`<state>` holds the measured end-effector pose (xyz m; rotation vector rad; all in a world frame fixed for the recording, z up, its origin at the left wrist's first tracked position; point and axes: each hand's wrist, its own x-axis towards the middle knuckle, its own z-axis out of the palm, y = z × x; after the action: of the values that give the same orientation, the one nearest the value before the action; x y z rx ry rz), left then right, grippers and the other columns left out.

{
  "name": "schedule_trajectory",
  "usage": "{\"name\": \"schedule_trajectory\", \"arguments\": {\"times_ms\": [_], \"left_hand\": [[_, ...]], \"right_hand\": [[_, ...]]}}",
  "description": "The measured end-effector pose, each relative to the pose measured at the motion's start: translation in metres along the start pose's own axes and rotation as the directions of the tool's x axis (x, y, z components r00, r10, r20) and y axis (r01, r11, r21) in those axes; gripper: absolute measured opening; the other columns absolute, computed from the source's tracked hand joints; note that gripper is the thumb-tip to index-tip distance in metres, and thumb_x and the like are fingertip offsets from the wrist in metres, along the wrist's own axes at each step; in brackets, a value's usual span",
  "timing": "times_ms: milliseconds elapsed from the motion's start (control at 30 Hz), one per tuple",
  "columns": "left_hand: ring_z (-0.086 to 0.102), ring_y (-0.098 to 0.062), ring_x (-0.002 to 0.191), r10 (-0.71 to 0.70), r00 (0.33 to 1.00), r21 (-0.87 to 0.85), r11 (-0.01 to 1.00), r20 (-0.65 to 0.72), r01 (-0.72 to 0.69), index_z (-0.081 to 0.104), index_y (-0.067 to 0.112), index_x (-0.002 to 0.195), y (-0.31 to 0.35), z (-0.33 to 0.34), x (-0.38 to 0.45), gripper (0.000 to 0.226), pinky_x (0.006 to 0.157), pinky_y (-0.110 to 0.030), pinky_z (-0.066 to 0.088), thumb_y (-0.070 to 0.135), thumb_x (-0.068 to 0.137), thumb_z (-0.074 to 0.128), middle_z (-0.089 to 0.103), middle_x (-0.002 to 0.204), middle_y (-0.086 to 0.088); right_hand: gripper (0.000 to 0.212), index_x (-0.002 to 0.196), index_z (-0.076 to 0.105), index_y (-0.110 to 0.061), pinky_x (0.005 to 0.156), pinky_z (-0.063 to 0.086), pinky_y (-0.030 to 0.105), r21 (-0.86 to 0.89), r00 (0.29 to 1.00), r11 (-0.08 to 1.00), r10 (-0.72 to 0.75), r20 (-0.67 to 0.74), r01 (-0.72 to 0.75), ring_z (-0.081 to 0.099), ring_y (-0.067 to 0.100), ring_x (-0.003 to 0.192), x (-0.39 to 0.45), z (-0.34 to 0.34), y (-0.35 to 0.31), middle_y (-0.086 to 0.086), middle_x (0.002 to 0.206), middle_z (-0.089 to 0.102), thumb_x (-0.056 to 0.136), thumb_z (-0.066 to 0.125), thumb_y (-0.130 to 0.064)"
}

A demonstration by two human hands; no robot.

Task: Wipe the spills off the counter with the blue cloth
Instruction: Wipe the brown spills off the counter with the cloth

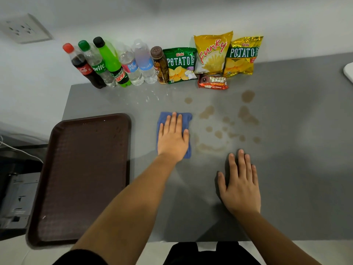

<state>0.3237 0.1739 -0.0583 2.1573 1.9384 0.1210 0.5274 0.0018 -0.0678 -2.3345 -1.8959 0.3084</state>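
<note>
A blue cloth [186, 119] lies flat on the grey counter [296, 150], and my left hand [172, 139] presses down on it with fingers spread. Just right of the cloth, several brownish spills [207, 112] dot the counter, with larger blots [248, 96] farther right and a smeared ring [210, 148] close to the cloth. My right hand [239, 185] rests flat on the bare counter below the spills, holding nothing.
A dark brown tray [84, 178] lies at the left, overhanging the counter's front edge. Along the back wall stand several drink bottles [112, 64], chip bags [212, 52] and a snack bar pack [213, 82]. A white object [349, 71] pokes in at the right edge.
</note>
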Motion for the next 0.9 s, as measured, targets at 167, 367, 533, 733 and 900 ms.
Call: {"name": "schedule_trajectory", "arguments": {"times_ms": [167,367,533,733,900], "left_hand": [[0.002,-0.021,0.160,0.079,0.997,-0.038,0.996,0.013,-0.079,0.010,0.018,0.165,0.044,0.013,-0.027,0.064,0.126,-0.040,-0.008,0.042,0.108,0.025,0.006,0.173,-0.001],[-0.002,-0.021,0.160,0.095,0.994,-0.128,0.988,0.051,-0.087,0.010,0.017,0.165,0.067,0.015,-0.065,0.064,0.127,-0.040,-0.007,0.042,0.110,0.028,0.002,0.173,-0.002],[0.021,-0.025,0.157,0.096,0.989,-0.299,0.946,-0.114,-0.126,0.038,0.012,0.158,0.034,-0.014,-0.069,0.054,0.128,-0.041,0.009,0.032,0.108,0.045,0.030,0.167,-0.008],[0.017,-0.027,0.158,-0.100,0.986,-0.222,0.973,-0.136,0.068,0.040,0.013,0.157,-0.025,-0.009,-0.075,0.053,0.129,-0.043,0.006,0.032,0.108,0.045,0.027,0.168,-0.010],[0.010,-0.024,0.159,-0.088,0.989,-0.116,0.991,-0.118,0.074,0.029,0.019,0.162,-0.032,0.013,-0.079,0.057,0.129,-0.042,0.005,0.037,0.109,0.036,0.016,0.171,-0.008]], "right_hand": [[0.069,0.164,0.011,-0.023,0.129,0.005,0.042,0.041,1.000,0.999,0.008,0.017,-0.009,-0.008,0.019,0.159,0.001,-0.004,-0.001,0.002,0.173,-0.001,0.103,0.024,-0.052],[0.060,0.162,0.026,-0.018,0.129,0.005,0.041,0.136,1.000,0.991,0.005,0.023,-0.008,0.001,0.020,0.159,0.002,-0.013,0.000,0.003,0.172,0.010,0.106,0.026,-0.040],[0.048,0.146,0.053,-0.008,0.126,0.019,0.053,0.326,0.995,0.942,0.092,-0.031,-0.077,0.023,0.037,0.155,0.009,-0.027,-0.016,0.017,0.165,0.031,0.105,0.040,-0.028],[0.048,0.141,0.056,0.000,0.120,0.031,0.053,0.304,0.983,0.938,-0.133,-0.128,0.167,0.038,0.043,0.147,0.039,-0.038,-0.088,0.025,0.156,0.043,0.102,0.048,-0.027],[0.063,0.164,0.012,-0.013,0.128,-0.003,0.039,0.153,0.971,0.968,-0.217,0.096,0.201,-0.006,0.024,0.159,0.067,-0.006,-0.129,0.010,0.172,-0.002,0.110,0.029,-0.041]]}}
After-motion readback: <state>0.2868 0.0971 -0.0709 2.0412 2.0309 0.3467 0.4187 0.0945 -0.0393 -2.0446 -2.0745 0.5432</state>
